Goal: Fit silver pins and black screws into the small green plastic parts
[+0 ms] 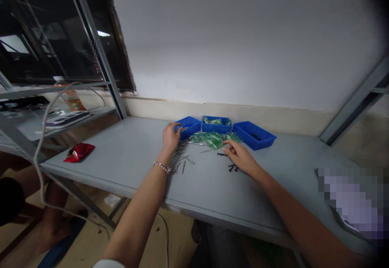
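Green packets [213, 141] at centre frame looked light, limp and slippery, probably best pinched by 1 edge; left hand [171, 136] and right hand [238, 155] were part-curled, contents indeterminable.

We had free room on the surface [121, 150] between the red packet [79, 152] and our left hand [172, 135], and more between the right blue tray [264, 143] and the grey post [349, 105]. At the back, that tray, the middle blue tray [216, 128] and the left blue tray [192, 132] stood in a row before the wall [227, 45]. Silver pins [180, 149] and green packets [215, 140] cluttered the way across to our right hand [237, 154], with black screws [231, 167] just beside it.
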A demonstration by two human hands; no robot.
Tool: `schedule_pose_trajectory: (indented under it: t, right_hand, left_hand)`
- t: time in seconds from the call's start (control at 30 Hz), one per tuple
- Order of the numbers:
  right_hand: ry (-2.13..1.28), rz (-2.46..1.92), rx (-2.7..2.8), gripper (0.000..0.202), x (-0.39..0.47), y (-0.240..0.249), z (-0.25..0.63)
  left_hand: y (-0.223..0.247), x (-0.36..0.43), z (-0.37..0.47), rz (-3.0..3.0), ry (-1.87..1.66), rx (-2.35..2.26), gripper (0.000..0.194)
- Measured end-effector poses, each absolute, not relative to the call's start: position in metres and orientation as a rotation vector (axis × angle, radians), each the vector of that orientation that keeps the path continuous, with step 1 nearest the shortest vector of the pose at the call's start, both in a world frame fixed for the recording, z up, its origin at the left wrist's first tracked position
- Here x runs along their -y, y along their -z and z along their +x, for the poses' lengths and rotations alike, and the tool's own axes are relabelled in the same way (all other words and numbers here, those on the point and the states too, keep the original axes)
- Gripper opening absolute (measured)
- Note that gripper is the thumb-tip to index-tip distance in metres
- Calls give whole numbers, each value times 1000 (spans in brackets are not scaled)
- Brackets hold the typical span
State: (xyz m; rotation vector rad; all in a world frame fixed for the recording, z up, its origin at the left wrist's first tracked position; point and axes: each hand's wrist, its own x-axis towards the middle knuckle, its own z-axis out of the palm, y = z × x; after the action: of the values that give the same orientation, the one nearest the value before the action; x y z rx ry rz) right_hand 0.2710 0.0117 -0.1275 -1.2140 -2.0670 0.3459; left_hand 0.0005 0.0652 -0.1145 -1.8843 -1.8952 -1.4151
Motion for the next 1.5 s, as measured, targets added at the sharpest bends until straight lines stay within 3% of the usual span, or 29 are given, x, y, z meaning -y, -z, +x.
schedule_pose_trajectory:
  t: [0.13, 0.37, 0.67, 1.17, 1.33, 1.5]
  right_hand:
    - [-329, -1230, 2070, 23, -12, 127, 270]
    - [-337, -1230, 2075, 24, -13, 129, 271]
    - [-372, -1246, 2099, 21, -11, 128, 271]
    - [-385, -1261, 2095, 22, -11, 128, 270]
    - [-374, -1244, 2099, 23, -12, 128, 271]
    - [-342, -1236, 2092, 20, -11, 128, 270]
  left_hand:
    - [103, -51, 3, -1917, 1268, 1968, 17]
    - [100, -31, 9, -2012, 499, 2361, 14]
    - [109, -39, -3, -2110, 276, 2419, 17]
    - [104, -40, 2, -2155, 319, 2432, 18]
    - [100, -40, 2, -2261, 510, 2289, 11]
    - [100, -41, 20, -2550, 924, 1897, 7]
